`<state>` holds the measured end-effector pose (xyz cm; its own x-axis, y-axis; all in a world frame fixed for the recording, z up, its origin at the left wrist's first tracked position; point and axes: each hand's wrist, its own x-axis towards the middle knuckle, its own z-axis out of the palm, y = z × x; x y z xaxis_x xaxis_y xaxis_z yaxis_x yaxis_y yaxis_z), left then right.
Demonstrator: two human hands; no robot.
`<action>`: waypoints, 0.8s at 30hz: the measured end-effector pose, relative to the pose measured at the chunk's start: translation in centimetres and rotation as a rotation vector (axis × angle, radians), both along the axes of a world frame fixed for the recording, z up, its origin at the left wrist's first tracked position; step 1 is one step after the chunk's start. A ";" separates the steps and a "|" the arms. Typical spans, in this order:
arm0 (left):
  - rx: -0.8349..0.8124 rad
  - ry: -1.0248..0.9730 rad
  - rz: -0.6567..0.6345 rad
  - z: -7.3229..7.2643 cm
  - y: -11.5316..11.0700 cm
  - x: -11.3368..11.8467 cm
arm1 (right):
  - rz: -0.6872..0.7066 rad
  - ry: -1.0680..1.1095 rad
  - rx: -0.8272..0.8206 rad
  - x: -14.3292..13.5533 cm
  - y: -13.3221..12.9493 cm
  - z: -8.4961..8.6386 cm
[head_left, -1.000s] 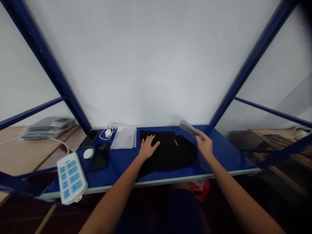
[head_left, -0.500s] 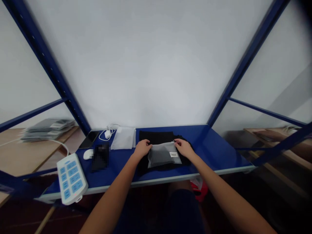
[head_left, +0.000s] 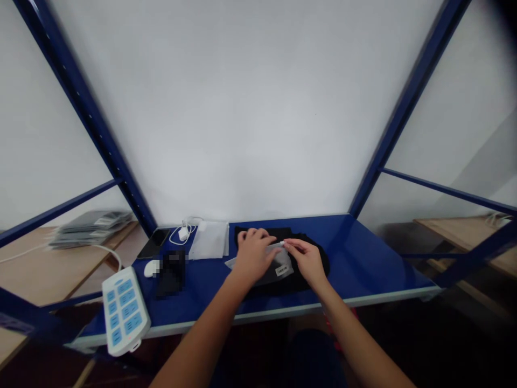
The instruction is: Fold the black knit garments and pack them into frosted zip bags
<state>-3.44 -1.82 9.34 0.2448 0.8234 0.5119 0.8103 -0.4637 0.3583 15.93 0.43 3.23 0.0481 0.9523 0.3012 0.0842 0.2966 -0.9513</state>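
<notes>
on the blue tabletop point(head_left: 355, 264), a translucent grey plastic pouch point(head_left: 267, 277) lies over folded black cloth point(head_left: 283, 289), its white rectangular label point(head_left: 282, 270) unreadably small. the right hand point(head_left: 307, 261) pinches its upper edge; the left hand point(head_left: 253, 254) touches it, half curled, grip unclear.

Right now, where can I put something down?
The biggest bare patch of blue table is right of the black garment, up to the right post. A smaller one lies between the blurred dark thing, white bags and left arm. It's crowded leftward, with power strip, phone and charger, and centrally, where both hands touch a clear bag.
</notes>
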 end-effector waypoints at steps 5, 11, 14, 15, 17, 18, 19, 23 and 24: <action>-0.066 -0.026 -0.115 0.2 -1.2 2.9 | -0.096 -0.051 0.052 -0.4 -2.7 0.4; -0.090 -0.082 -0.189 0.3 -1.6 2.4 | -0.090 -0.104 0.071 0.0 -3.9 1.0; -0.071 -0.076 -0.185 0.2 -1.7 2.2 | -0.116 -0.133 0.084 0.4 -4.1 1.0; -0.062 -0.071 -0.170 0.1 -1.8 1.9 | -0.157 -0.120 0.077 0.7 -4.0 0.8; -0.054 -0.055 -0.127 -0.4 -1.7 0.8 | -0.255 -0.060 0.035 1.6 -3.3 0.2; -0.058 -0.045 -0.102 -0.6 -1.7 -0.1 | -0.290 -0.028 0.008 2.3 -2.9 -0.2; -0.067 -0.034 -0.078 -0.9 -1.7 -1.2 | -0.306 -0.002 -0.015 3.0 -2.4 -0.6; -0.138 -0.030 0.002 -2.2 -1.3 -5.6 | -0.242 0.014 -0.054 5.2 -0.9 -1.9; -0.154 -0.046 0.014 -2.5 -1.3 -6.4 | -0.212 0.000 -0.062 5.4 -0.8 -1.9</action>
<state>-9.87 -3.10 6.86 0.2120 0.8963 0.3896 0.7971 -0.3892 0.4616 21.33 -0.39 1.29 0.2492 0.9377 0.2422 0.1386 0.2130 -0.9672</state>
